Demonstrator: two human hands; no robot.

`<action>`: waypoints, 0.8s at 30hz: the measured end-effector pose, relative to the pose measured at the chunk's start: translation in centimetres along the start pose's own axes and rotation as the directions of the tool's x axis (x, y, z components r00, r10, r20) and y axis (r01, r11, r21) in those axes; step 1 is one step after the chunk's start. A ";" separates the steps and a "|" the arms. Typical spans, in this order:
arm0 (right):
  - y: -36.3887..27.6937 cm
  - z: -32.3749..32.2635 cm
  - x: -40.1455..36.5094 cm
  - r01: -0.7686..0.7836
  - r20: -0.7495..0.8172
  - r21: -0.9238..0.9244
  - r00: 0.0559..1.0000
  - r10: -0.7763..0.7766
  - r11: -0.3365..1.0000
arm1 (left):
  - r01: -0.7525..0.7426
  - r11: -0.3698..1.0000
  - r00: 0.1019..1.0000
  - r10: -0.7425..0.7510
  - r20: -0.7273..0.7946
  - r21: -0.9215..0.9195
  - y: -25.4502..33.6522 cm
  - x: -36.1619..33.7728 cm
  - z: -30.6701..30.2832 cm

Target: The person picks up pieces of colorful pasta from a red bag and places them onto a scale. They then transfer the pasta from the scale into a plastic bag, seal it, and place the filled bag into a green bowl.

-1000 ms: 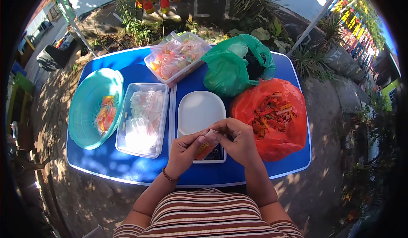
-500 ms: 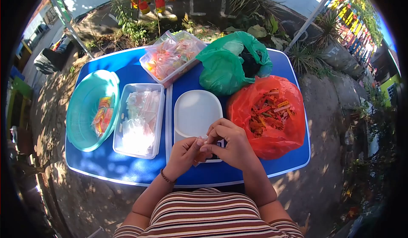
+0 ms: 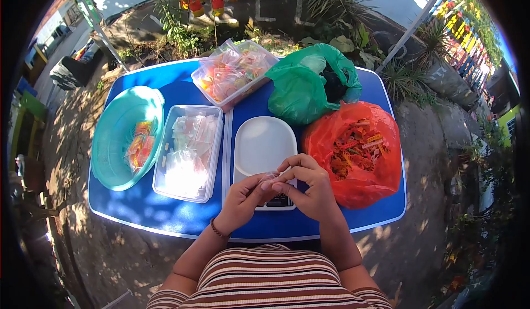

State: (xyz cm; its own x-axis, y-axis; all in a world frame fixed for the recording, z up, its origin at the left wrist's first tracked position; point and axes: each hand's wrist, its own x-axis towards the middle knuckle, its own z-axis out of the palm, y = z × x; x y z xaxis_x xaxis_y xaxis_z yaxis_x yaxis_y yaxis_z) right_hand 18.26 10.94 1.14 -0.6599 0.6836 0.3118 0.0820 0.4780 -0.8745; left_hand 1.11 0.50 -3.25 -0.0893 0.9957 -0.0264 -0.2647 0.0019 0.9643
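Near the table's (image 3: pixel 165 219) front edge, our left hand (image 3: pixel 240 200) and right hand (image 3: pixel 309 184) pinch a plastic sachet (image 3: pixel 270 176), presumably steadying it.

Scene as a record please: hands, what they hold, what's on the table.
left_hand: left hand, fingers pinching small clear packet
right_hand: right hand, fingers on same packet
below_hands: white scale, partly covered by hands
left_side: teal basin holding filled packets; clear tub of plastic bags
back: second tub of packets; green bag
right_side: red bag of red and orange pieces
surface: blue table
packet_contents: cannot tell
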 end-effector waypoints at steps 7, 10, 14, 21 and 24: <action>-1.1 -0.6 0.3 0.092 0.065 -0.124 0.994 -0.085 0.988 | -0.092 0.994 0.996 0.092 -0.001 -0.053 -0.2 -0.4 0.1; -1.9 -0.6 0.3 0.134 0.022 -0.214 0.991 -0.133 0.967 | -0.149 0.989 0.984 0.147 -0.096 -0.014 -0.2 -0.8 -0.1; -1.9 -0.6 0.3 0.111 0.003 -0.220 0.994 -0.113 0.969 | -0.235 0.972 0.964 0.231 -0.131 -0.015 0.5 -0.6 -0.2; -0.5 1.5 -0.4 0.037 -0.151 0.144 0.988 -0.016 0.989 | -0.120 0.993 0.972 0.114 -0.207 -0.018 0.0 -0.5 -0.9; 0.1 1.4 -0.4 0.037 -0.172 0.037 0.985 -0.030 0.999 | -0.135 0.990 0.973 0.123 -0.196 -0.050 0.5 -0.5 -0.7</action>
State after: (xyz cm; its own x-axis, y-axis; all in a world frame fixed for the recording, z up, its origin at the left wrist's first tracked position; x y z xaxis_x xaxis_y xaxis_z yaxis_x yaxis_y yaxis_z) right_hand 17.55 9.95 0.40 -0.5237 0.7536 0.3974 0.0297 0.4823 -0.8755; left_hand 0.39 -0.08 -2.91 -0.3080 0.9505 0.0413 -0.2981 -0.1377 0.9445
